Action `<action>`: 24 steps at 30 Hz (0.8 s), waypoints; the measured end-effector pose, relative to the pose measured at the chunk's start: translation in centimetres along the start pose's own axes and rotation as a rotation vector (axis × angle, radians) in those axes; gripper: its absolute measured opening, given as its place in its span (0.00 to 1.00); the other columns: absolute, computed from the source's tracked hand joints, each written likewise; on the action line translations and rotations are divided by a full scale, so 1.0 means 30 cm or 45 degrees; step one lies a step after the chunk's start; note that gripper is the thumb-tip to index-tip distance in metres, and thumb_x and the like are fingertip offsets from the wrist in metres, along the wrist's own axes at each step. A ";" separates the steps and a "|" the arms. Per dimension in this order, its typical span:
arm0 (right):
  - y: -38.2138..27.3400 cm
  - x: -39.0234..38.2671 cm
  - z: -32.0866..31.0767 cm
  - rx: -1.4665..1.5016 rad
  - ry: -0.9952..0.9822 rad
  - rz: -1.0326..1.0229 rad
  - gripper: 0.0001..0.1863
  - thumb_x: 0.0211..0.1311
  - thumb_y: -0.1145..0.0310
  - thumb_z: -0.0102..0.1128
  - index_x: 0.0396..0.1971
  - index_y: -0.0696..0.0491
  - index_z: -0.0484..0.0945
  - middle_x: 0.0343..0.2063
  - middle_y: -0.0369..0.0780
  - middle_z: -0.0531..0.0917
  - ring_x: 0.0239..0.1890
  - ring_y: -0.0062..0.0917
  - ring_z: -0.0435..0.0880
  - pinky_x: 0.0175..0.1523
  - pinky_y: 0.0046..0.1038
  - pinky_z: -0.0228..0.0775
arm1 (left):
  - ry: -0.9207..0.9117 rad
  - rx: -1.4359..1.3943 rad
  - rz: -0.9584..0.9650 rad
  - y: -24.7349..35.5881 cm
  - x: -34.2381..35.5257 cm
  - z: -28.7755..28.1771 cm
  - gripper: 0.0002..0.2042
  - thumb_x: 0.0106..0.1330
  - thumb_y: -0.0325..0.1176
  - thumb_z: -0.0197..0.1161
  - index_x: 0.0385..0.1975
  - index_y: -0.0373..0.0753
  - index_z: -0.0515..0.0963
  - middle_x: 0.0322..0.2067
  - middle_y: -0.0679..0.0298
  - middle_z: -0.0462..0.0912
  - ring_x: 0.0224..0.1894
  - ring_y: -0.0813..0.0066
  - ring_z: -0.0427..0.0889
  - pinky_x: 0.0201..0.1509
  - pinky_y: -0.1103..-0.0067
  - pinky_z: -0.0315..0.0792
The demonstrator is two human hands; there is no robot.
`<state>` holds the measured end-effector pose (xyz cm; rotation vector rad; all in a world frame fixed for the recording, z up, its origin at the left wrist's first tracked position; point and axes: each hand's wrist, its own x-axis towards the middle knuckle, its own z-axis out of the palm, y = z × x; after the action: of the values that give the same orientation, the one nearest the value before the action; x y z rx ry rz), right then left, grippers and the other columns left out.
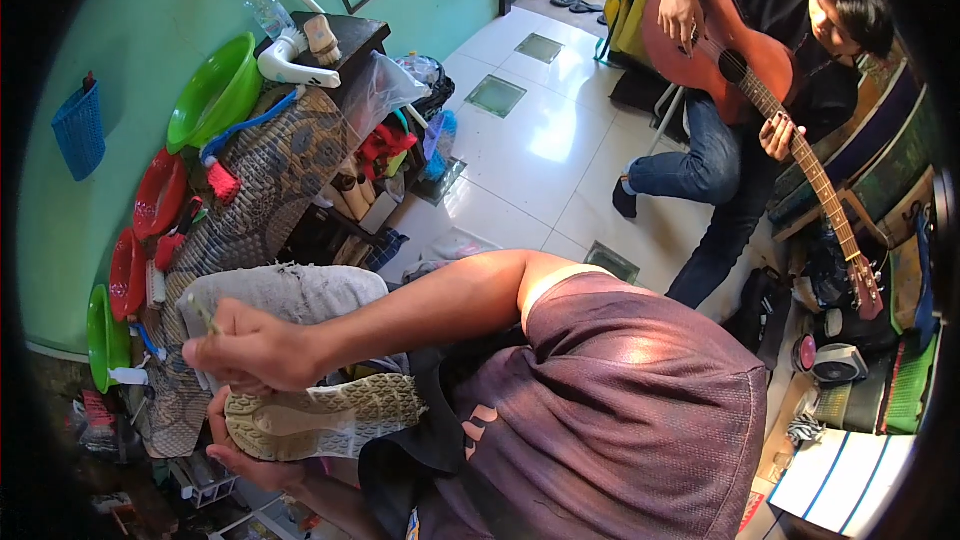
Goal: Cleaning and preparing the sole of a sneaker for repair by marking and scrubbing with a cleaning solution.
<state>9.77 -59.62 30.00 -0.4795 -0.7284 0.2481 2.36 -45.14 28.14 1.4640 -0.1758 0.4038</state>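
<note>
My right hand (pixel 240 345) is closed on a thin pale object (pixel 206 312) that I cannot make out, just above the near end of a beige, patterned shoe sole (pixel 330 410). My left hand (pixel 232 450) curls round that end of the sole from below, mostly hidden by it. The sole lies sideways, tread up, in front of my maroon shirt and a black apron (pixel 430 390). A worn grey cloth pad (pixel 270 280) is behind my right hand, on or beside a patterned mat (pixel 210 230).
Green (pixel 215 80) and red basins (pixel 155 195), brushes (pixel 320 35) and bags (pixel 385 80) crowd the left side by a wall. A person (pixel 835 15) sits at upper right with an orange guitar (pixel 680 30), beside piled items (pixel 840 360). White floor tiles (pixel 530 170) lie between.
</note>
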 end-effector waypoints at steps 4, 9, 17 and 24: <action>0.003 -0.002 -0.042 -0.697 -0.173 -0.229 0.28 0.74 0.59 0.50 0.09 0.48 0.60 0.09 0.28 0.61 0.11 0.15 0.55 0.17 0.27 0.45 | 0.164 0.025 -0.029 0.032 -0.042 0.048 0.40 0.73 0.66 0.30 0.49 0.29 0.73 0.40 0.52 0.79 0.43 0.63 0.79 0.49 0.70 0.75; -0.039 0.029 -0.066 -0.753 0.027 -0.135 0.28 0.71 0.58 0.53 0.09 0.48 0.61 0.08 0.27 0.61 0.09 0.16 0.57 0.16 0.27 0.46 | 0.081 0.101 0.044 0.039 -0.069 0.046 0.40 0.72 0.66 0.31 0.45 0.28 0.74 0.40 0.53 0.77 0.43 0.65 0.78 0.48 0.71 0.74; -0.008 -0.002 -0.018 0.139 -0.082 0.050 0.31 0.77 0.54 0.50 0.10 0.47 0.58 0.09 0.27 0.58 0.10 0.13 0.54 0.16 0.25 0.45 | -0.062 0.051 0.015 0.027 -0.021 -0.003 0.40 0.73 0.66 0.31 0.48 0.28 0.73 0.40 0.51 0.78 0.43 0.63 0.79 0.49 0.68 0.75; -0.019 0.016 -0.074 -0.434 0.151 0.001 0.31 0.74 0.56 0.52 0.07 0.50 0.62 0.08 0.29 0.65 0.12 0.14 0.60 0.17 0.27 0.48 | 0.126 0.147 0.150 0.055 -0.063 0.040 0.39 0.73 0.65 0.30 0.45 0.28 0.74 0.41 0.51 0.77 0.41 0.65 0.77 0.48 0.70 0.73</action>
<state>11.69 -60.68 29.15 -0.8120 -0.6564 0.0945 0.15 -46.52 29.12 1.5474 -0.1622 0.5893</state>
